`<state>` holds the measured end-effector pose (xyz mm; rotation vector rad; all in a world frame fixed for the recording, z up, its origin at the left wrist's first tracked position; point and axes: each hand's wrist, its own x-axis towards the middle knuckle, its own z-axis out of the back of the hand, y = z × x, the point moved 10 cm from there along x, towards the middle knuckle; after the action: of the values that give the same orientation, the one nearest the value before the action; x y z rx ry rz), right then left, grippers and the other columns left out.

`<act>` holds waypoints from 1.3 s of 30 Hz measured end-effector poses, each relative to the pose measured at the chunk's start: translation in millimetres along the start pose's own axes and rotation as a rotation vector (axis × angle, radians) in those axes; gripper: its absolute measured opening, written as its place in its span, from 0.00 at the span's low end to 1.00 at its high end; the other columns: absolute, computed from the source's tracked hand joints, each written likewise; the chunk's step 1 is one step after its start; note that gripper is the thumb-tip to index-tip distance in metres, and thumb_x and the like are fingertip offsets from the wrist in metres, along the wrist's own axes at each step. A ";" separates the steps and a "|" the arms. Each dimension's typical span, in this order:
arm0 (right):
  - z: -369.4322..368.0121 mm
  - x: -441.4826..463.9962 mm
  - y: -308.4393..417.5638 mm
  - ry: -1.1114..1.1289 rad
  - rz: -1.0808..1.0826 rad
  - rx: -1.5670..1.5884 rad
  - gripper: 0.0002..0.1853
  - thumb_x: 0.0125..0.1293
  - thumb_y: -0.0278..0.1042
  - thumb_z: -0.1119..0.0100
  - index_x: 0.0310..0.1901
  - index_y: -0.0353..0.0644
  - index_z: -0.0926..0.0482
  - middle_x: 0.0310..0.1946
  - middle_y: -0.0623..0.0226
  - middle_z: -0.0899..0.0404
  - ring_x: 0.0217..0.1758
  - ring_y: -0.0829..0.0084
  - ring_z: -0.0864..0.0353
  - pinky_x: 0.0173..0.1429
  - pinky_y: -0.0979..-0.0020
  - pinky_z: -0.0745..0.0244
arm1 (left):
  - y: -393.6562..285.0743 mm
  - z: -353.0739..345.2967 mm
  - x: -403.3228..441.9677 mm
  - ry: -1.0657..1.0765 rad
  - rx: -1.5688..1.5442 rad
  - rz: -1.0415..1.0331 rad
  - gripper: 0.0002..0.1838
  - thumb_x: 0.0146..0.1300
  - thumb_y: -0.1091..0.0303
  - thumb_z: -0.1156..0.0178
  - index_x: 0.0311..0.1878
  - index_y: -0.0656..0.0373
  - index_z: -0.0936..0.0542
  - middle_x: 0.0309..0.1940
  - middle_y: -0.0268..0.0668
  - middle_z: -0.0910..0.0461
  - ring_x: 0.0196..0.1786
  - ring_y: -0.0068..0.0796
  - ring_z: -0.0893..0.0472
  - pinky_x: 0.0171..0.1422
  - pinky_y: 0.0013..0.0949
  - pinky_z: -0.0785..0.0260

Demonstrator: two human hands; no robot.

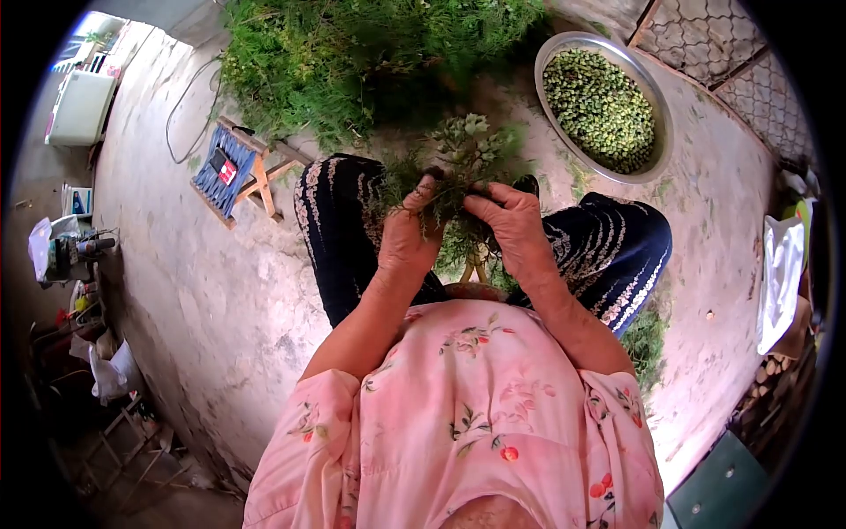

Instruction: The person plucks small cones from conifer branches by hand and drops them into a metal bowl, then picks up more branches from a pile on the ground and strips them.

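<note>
Our L hand (411, 236) & R hand (518, 220) pinch sprig (465, 150), prob. to steady it; pile (352, 70) at 11 o'clock, bowl (663, 132) at 2, prob. for easy reach.

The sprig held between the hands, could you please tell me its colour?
The sprig is green, paler at its top; head view.

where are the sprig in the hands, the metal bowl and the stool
Sprig (467, 143): head view, on its pale clustered tips.
Metal bowl (662, 125): head view, on its inner wall, right side.
Stool (215, 189): head view, on its blue seat.
</note>
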<state>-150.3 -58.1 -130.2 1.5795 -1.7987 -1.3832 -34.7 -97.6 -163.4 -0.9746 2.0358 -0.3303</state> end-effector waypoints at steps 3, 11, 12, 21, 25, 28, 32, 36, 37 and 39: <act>9.2 -0.4 -0.6 -0.038 0.035 -0.040 0.08 0.54 0.23 0.41 0.37 0.32 0.21 0.29 0.74 0.22 0.30 0.86 0.30 0.36 0.83 0.34 | -2.5 17.1 3.7 -0.215 -0.141 0.124 0.07 0.58 0.71 0.45 0.40 0.56 0.23 0.37 0.30 0.23 0.39 0.21 0.26 0.45 0.25 0.36; 24.4 -3.3 18.6 -0.132 0.181 -0.246 0.08 0.55 0.25 0.41 0.34 0.30 0.22 0.27 0.75 0.25 0.30 0.85 0.33 0.35 0.81 0.35 | -109.5 -57.6 -67.3 -0.133 1.072 -1.195 0.10 0.51 0.76 0.41 0.39 0.61 0.23 0.36 0.37 0.23 0.41 0.33 0.26 0.48 0.29 0.37; 22.0 -4.3 20.5 -0.115 0.180 -0.354 0.07 0.55 0.25 0.41 0.33 0.31 0.23 0.26 0.76 0.25 0.29 0.86 0.33 0.34 0.81 0.35 | -103.4 -72.9 -70.3 -0.023 1.136 -1.201 0.08 0.50 0.74 0.39 0.35 0.61 0.22 0.33 0.39 0.23 0.42 0.37 0.26 0.50 0.31 0.38; -3.8 -8.8 6.7 0.026 0.137 -0.240 0.04 0.55 0.24 0.43 0.29 0.31 0.24 0.23 0.77 0.27 0.28 0.88 0.35 0.31 0.82 0.36 | -28.7 -51.9 -7.7 0.197 0.714 -0.278 0.08 0.54 0.69 0.40 0.32 0.66 0.22 0.27 0.30 0.23 0.30 0.17 0.29 0.34 0.22 0.36; -10.6 -10.8 8.2 0.021 0.176 -0.286 0.06 0.56 0.26 0.43 0.29 0.31 0.24 0.22 0.75 0.27 0.27 0.87 0.35 0.31 0.81 0.36 | -18.5 -36.2 -0.6 0.155 0.453 -0.195 0.06 0.54 0.72 0.41 0.34 0.64 0.21 0.26 0.28 0.23 0.29 0.14 0.29 0.33 0.21 0.36; -18.7 -17.9 16.5 0.089 0.172 -0.445 0.09 0.56 0.31 0.41 0.30 0.31 0.24 0.20 0.73 0.28 0.26 0.86 0.36 0.31 0.79 0.37 | -24.5 -33.7 -2.5 0.122 0.439 -0.228 0.06 0.53 0.73 0.41 0.34 0.64 0.21 0.26 0.28 0.23 0.28 0.14 0.29 0.33 0.20 0.36; -1.4 -22.1 24.6 -0.002 0.118 -0.523 0.15 0.57 0.38 0.41 0.30 0.31 0.25 0.19 0.72 0.30 0.26 0.85 0.39 0.29 0.78 0.38 | -32.7 -33.3 -4.2 0.106 0.490 -0.285 0.06 0.53 0.74 0.41 0.35 0.64 0.21 0.27 0.27 0.22 0.27 0.13 0.28 0.32 0.20 0.36; 38.3 -18.3 63.6 -0.281 0.430 -0.566 0.06 0.56 0.26 0.42 0.33 0.32 0.24 0.25 0.66 0.25 0.29 0.79 0.30 0.35 0.78 0.34 | -32.9 -31.8 -8.0 0.111 0.485 -0.273 0.06 0.53 0.74 0.42 0.35 0.64 0.21 0.28 0.27 0.22 0.28 0.13 0.28 0.32 0.20 0.36; 40.2 -16.7 69.5 -0.286 0.430 -0.568 0.06 0.56 0.26 0.42 0.33 0.32 0.24 0.25 0.66 0.25 0.29 0.79 0.30 0.35 0.78 0.34 | -32.2 -32.1 -8.6 0.115 0.502 -0.264 0.07 0.54 0.75 0.42 0.36 0.64 0.21 0.28 0.27 0.22 0.27 0.13 0.28 0.32 0.20 0.36; 31.6 -21.5 95.5 -0.254 0.607 -0.604 0.07 0.54 0.18 0.44 0.36 0.33 0.24 0.31 0.64 0.24 0.32 0.75 0.26 0.39 0.78 0.32 | -30.6 -35.1 -10.5 0.122 0.520 -0.255 0.07 0.54 0.75 0.43 0.36 0.64 0.21 0.27 0.28 0.22 0.27 0.13 0.29 0.32 0.19 0.36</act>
<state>-219.8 -36.3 -57.5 0.5147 -1.5709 -1.6298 -42.4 -114.0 -119.3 -0.8936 1.7898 -1.0205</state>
